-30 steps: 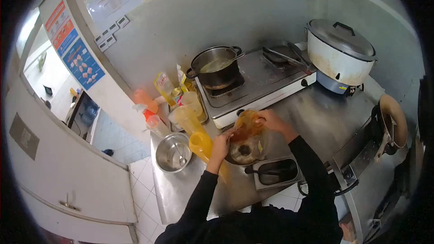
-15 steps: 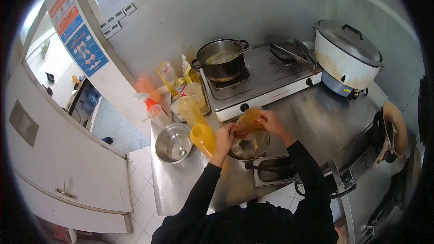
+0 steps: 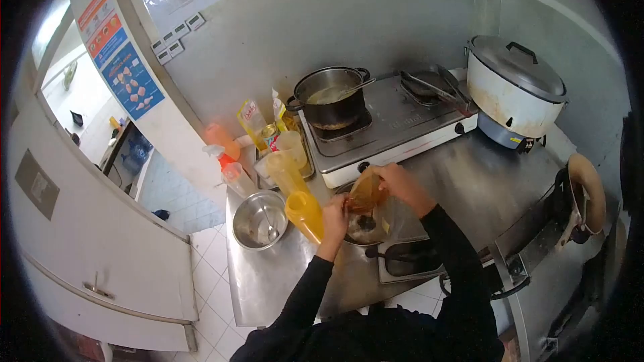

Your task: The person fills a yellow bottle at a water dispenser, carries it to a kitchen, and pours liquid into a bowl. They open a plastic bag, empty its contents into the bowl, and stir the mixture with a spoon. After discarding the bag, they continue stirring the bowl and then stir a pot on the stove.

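A clear plastic bag with orange-brown contents [image 3: 365,193] is stretched between my two hands. My left hand [image 3: 335,220] is closed on its lower left part, and my right hand [image 3: 401,188] pinches its upper right end. Beneath the bag is a round metal pan [image 3: 365,236] with something dark at its middle; the bag and my left hand partly cover it. Close by my left hand, a yellow squeeze bottle [image 3: 304,214] leans, with a taller pale yellow container [image 3: 286,173] behind it. A metal bowl [image 3: 243,224] with a spoon [image 3: 272,230] stands further left.
A dark pot [image 3: 331,112] with a utensil sits on the two-burner stove [image 3: 396,131]. A large lidded white cooker [image 3: 513,97] stands at right. A rectangular metal tray [image 3: 386,271] with a black-handled tool lies by the front edge. Packets and a spray bottle [image 3: 235,175] are at left.
The bag hangs more upright and looks narrower between my hands. My right hand has turned over the bag's top end. The whole view has shifted slightly.
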Motion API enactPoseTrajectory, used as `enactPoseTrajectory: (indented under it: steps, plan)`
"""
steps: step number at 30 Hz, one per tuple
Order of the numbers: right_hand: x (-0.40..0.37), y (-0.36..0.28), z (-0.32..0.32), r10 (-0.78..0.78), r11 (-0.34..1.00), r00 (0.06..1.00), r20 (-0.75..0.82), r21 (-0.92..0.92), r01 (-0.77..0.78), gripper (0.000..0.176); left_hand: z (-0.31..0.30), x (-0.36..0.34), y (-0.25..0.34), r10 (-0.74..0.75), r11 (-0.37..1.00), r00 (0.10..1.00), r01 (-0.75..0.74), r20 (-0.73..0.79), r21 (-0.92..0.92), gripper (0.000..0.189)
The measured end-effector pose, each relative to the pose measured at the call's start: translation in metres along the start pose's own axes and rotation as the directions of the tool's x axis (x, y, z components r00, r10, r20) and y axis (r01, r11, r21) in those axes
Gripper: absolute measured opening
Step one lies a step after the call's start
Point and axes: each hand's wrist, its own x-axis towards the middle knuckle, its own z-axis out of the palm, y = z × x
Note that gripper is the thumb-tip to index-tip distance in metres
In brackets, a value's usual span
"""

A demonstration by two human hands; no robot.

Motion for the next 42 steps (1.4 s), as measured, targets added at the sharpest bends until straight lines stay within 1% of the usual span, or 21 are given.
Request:
enactPoseTrajectory:
  steps: [1, 3, 5, 8, 10, 11, 16, 18, 20, 22, 23, 25, 27, 30, 32, 34, 35, 36, 39, 40, 42]
  plan:
    - [0.000, 0.002, 0.005, 0.005, 1.000, 1.000, 0.000, 0.008, -0.005, 0.029, 0.000, -0.003, 0.004, 0.024, 0.999, 0.999, -0.023, -0.026, 0.038, 0.017]
    - [0.006, 0.003, 0.008, -0.045, 0.994, 0.997, -0.069, -0.102, 0.038, 0.024, -0.003, -0.005, 0.013, 0.064, 0.996, 0.997, -0.061, -0.051, 0.060, 0.018]
    - [0.005, -0.003, 0.002, -0.023, 0.998, 0.998, -0.061, -0.054, 0.020, 0.021, -0.008, -0.005, 0.017, 0.109, 0.991, 0.991, -0.103, -0.075, 0.080, 0.018]
    - [0.008, -0.005, -0.005, -0.011, 1.000, 0.997, -0.076, 0.017, 0.012, 0.021, -0.013, 0.004, 0.016, 0.122, 0.983, 0.992, -0.125, 0.030, 0.137, 0.015]
    - [0.007, 0.004, 0.006, -0.008, 0.999, 0.996, -0.089, 0.050, 0.013, 0.025, -0.011, 0.001, 0.014, 0.033, 0.976, 0.995, -0.053, 0.099, 0.212, 0.013]
    - [0.013, 0.017, 0.017, -0.017, 1.000, 0.995, -0.102, 0.013, 0.019, 0.024, -0.013, -0.001, 0.015, 0.048, 0.974, 0.993, -0.070, 0.108, 0.214, 0.013]
    - [0.012, 0.024, 0.017, -0.095, 0.993, 0.975, -0.202, -0.083, 0.080, 0.021, -0.016, 0.004, 0.021, 0.172, 0.972, 0.985, -0.170, 0.003, 0.161, 0.009]
    - [0.007, 0.022, 0.014, -0.009, 0.984, 0.959, -0.283, 0.167, 0.058, 0.018, -0.007, 0.011, 0.016, 0.147, 0.984, 0.989, -0.145, -0.017, 0.106, 0.011]
    - [0.009, 0.026, 0.028, 0.014, 0.982, 0.967, -0.255, 0.185, 0.034, 0.020, 0.000, 0.007, 0.010, 0.105, 0.993, 0.994, -0.103, -0.029, 0.057, 0.013]
    - [0.016, 0.042, 0.049, 0.039, 0.981, 0.970, -0.239, 0.192, 0.008, 0.022, 0.008, 0.009, 0.009, -0.022, 0.991, 0.996, 0.011, 0.085, 0.130, 0.018]
    - [0.020, 0.051, 0.064, 0.037, 0.987, 0.976, -0.216, 0.161, -0.002, 0.025, 0.015, 0.008, 0.006, -0.021, 0.992, 0.996, 0.010, 0.090, 0.126, 0.018]
    - [0.018, 0.052, 0.075, 0.035, 0.992, 0.980, -0.196, 0.128, -0.010, 0.028, 0.026, 0.011, -0.002, 0.026, 0.999, 0.999, -0.027, -0.023, -0.019, 0.020]
    - [0.015, 0.049, 0.077, 0.006, 0.987, 0.957, -0.291, 0.155, 0.041, 0.032, 0.033, 0.009, -0.008, 0.033, 0.997, 0.999, -0.034, -0.024, -0.067, 0.024]
    - [0.004, 0.040, 0.063, 0.075, 0.977, 0.971, -0.226, 0.214, -0.025, 0.033, 0.038, 0.008, -0.015, 0.054, 0.992, 0.998, -0.055, -0.010, -0.113, 0.034]
    - [0.000, 0.034, 0.057, 0.047, 0.976, 0.971, -0.233, 0.217, 0.005, 0.032, 0.040, 0.004, -0.020, 0.067, 0.992, 0.998, -0.066, 0.010, -0.110, 0.041]
    - [-0.002, 0.035, 0.059, 0.020, 0.975, 0.972, -0.235, 0.218, 0.033, 0.030, 0.040, 0.005, -0.014, -0.151, 0.969, 0.986, 0.161, 0.065, -0.189, 0.041]
    - [0.000, 0.037, 0.063, 0.098, 0.981, 0.981, -0.166, 0.184, -0.067, 0.028, 0.043, 0.006, -0.016, -0.160, 0.967, 0.985, 0.169, 0.065, -0.189, 0.041]
    - [0.003, 0.039, 0.067, 0.177, 0.977, 0.979, -0.098, 0.142, -0.162, 0.027, 0.046, 0.009, -0.018, -0.142, 0.962, 0.987, 0.157, 0.079, -0.224, 0.039]
    - [0.007, 0.042, 0.072, 0.113, 0.993, 0.994, 0.008, 0.036, -0.113, 0.021, 0.050, 0.013, -0.021, -0.114, 0.963, 0.988, 0.136, 0.105, -0.234, 0.036]
    - [0.008, 0.041, 0.073, 0.108, 0.994, 0.994, 0.015, 0.034, -0.109, 0.021, 0.047, 0.015, -0.018, -0.096, 0.971, 0.987, 0.121, 0.126, -0.208, 0.035]
    - [0.009, 0.039, 0.074, 0.170, 0.973, 0.981, -0.097, 0.174, -0.152, 0.017, 0.045, 0.019, -0.022, -0.049, 0.978, 0.992, 0.070, 0.113, -0.195, 0.035]
